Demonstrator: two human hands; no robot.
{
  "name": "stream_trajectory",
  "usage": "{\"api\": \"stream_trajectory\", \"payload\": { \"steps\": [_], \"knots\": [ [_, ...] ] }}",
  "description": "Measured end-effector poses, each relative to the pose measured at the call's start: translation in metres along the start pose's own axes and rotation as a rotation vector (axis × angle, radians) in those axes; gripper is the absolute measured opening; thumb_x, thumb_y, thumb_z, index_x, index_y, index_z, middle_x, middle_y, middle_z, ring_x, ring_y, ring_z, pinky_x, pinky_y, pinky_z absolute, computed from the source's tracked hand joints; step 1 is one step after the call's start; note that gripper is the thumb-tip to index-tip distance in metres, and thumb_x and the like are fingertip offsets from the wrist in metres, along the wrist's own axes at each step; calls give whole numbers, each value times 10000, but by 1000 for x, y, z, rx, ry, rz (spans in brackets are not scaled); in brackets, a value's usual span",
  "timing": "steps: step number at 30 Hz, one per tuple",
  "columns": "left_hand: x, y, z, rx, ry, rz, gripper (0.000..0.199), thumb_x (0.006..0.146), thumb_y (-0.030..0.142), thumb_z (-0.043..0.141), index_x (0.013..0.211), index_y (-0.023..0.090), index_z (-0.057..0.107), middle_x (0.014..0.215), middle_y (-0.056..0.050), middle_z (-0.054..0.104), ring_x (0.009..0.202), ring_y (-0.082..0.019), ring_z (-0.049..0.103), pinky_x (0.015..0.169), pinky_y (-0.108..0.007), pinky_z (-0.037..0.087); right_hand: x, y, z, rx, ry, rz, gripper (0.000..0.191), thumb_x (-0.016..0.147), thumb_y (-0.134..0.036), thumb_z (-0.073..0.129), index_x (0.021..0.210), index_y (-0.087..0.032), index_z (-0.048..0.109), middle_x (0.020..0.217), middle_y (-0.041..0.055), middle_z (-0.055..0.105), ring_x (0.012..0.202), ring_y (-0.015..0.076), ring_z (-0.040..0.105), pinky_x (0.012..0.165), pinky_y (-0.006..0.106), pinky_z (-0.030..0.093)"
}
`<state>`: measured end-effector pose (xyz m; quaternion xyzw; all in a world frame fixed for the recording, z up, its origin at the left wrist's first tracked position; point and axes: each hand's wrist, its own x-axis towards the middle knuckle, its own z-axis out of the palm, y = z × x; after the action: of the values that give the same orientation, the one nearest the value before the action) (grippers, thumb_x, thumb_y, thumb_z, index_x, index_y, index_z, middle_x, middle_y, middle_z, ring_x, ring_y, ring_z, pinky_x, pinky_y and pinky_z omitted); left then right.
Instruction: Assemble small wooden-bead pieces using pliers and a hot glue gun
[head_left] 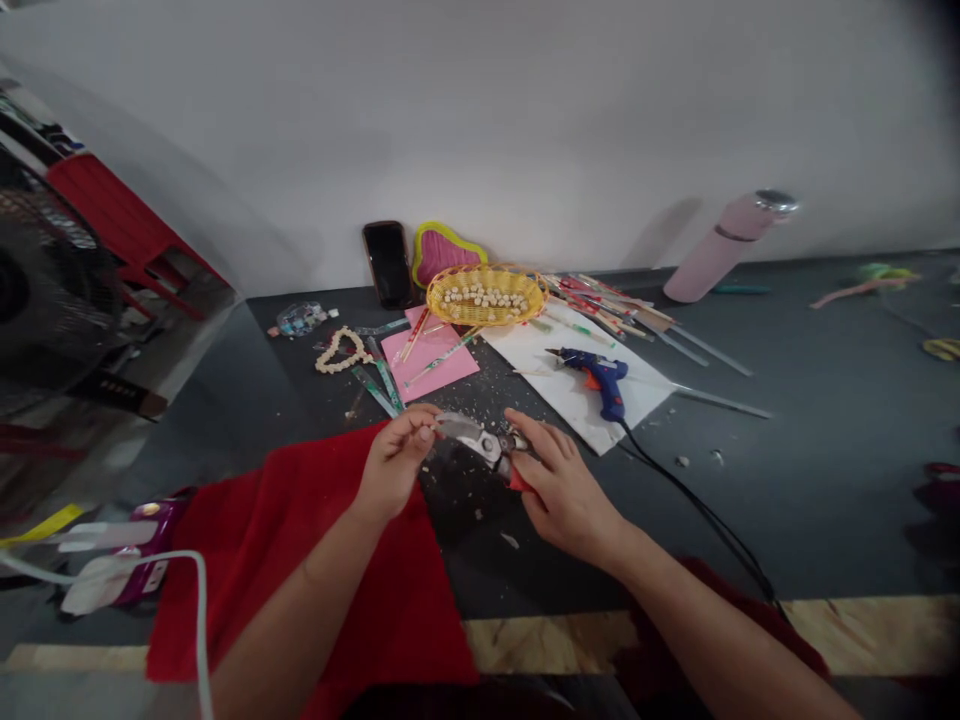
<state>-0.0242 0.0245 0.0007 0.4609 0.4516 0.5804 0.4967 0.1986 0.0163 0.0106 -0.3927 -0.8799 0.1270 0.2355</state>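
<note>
My right hand (566,490) is wrapped round the red handle of a pair of pruning shears (480,438), whose curved metal blades point left. At the blade tips, the fingers of my left hand (397,460) are pinched together; whatever they hold is too small to make out. Pale crumbs and chips lie scattered on the dark table below the shears. Beyond my hands are a heart-shaped ring of pale pieces (340,352), a pink paper sheet (442,370) with wrapped chopsticks on it, and a yellow woven basket (487,275) holding many small pale pieces.
A blue glue gun (600,375) lies on a white sheet (559,400), its black cord running to the front edge. A pink bottle (724,250), chopsticks (607,305) and a phone (388,263) are at the back. A red cloth (300,540) and a power strip (146,550) lie left.
</note>
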Motion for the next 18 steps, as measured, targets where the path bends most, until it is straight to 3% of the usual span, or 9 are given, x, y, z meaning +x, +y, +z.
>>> {"api": "stream_trajectory", "payload": {
  "steps": [8,18],
  "knots": [
    [0,0,-3,144,69,152,156,777,329,607,810,177,622,875,-55,557,818,-163,514,745,-282,423,1,-4,3,-158,-67,8,389,648,-39,491,1008,-166,565,1459,129,244,1211,316,343,950,492,342],
    [-2,7,-3,293,24,134,135,804,284,566,770,164,616,826,-37,543,760,-148,508,683,-251,408,1,-12,6,-143,-134,16,323,728,-76,472,1033,-156,547,1439,133,295,1169,304,395,896,443,395]
  ]
}}
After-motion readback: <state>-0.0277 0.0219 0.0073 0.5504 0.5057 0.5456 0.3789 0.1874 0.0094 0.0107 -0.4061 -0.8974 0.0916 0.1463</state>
